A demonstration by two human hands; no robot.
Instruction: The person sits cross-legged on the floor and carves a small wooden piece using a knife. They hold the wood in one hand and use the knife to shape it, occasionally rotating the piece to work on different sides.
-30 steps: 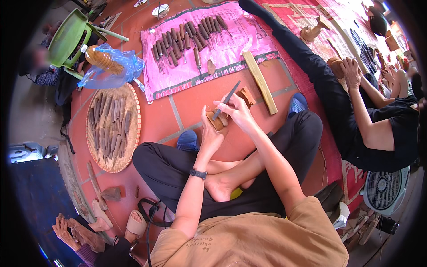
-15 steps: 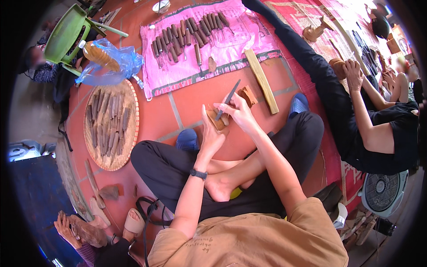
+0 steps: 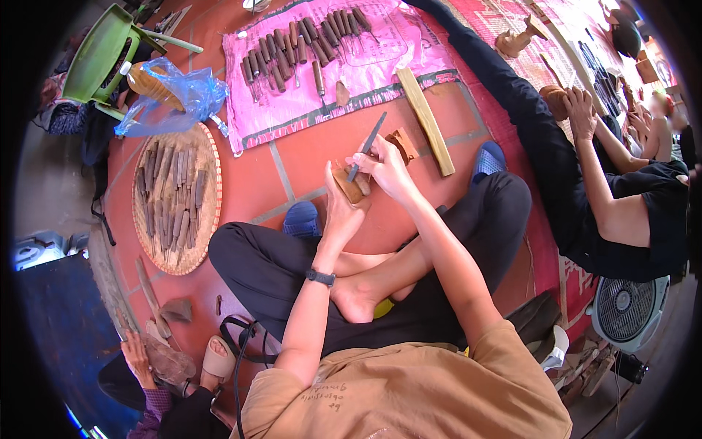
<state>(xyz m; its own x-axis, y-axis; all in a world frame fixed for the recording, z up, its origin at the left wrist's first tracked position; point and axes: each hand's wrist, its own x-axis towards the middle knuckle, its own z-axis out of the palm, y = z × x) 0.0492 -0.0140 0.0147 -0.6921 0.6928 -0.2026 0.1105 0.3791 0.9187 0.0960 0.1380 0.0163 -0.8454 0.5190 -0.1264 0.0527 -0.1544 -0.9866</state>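
My left grip (image 3: pixel 344 211) is closed around the brown wooden piece (image 3: pixel 352 192), held above the tiled floor (image 3: pixel 314 157). My right grip (image 3: pixel 387 170) is pinched on the slim dark tool (image 3: pixel 376 132), lower end over the piece. Their relative position is nearly unchanged; work remains at one spot.

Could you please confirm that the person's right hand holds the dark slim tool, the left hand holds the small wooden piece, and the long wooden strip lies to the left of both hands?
Not quite: the head view shows the long wooden strip ahead and to the right. The right hand does hold the dark slim tool, the left hand the small wooden piece.
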